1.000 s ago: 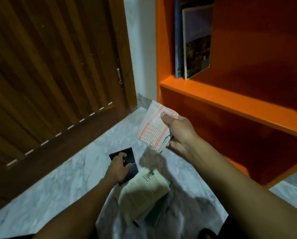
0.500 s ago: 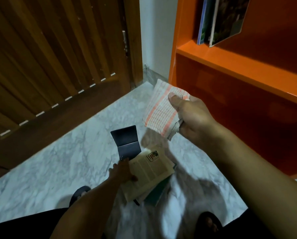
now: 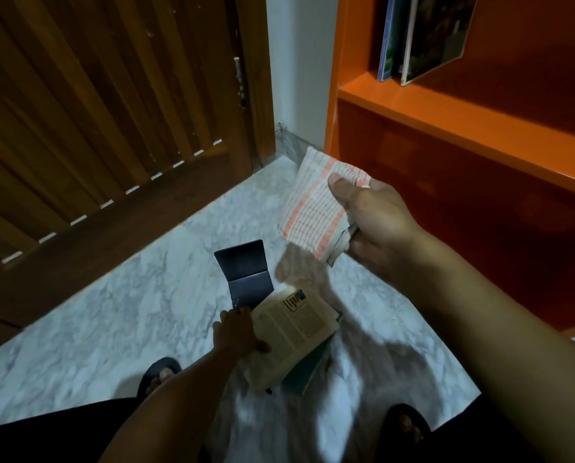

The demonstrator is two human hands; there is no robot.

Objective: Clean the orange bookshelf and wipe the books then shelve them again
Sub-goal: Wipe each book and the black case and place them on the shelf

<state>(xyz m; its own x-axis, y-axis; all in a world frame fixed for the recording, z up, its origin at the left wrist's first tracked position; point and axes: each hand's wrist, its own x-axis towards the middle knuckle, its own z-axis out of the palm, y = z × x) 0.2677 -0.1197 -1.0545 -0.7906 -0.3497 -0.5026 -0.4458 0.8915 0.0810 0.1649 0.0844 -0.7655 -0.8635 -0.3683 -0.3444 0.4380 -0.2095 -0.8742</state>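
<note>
Looks like the pick-up-and-wipe step: the left hand (image 3: 237, 332) is closing its fingers on the cream book (image 3: 292, 332) topping the floor pile, right beside a dark notebook (image 3: 244, 274). The right hand (image 3: 376, 222) is clutching the cloth (image 3: 312, 208) above. Next it needs lifting to the cloth. On the bookshelf (image 3: 446, 111), two shelved books (image 3: 423, 35) are leaning at the left end.

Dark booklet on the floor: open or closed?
Open. The dark booklet lies spread on the marble floor, both halves showing, crease across the middle.
</note>
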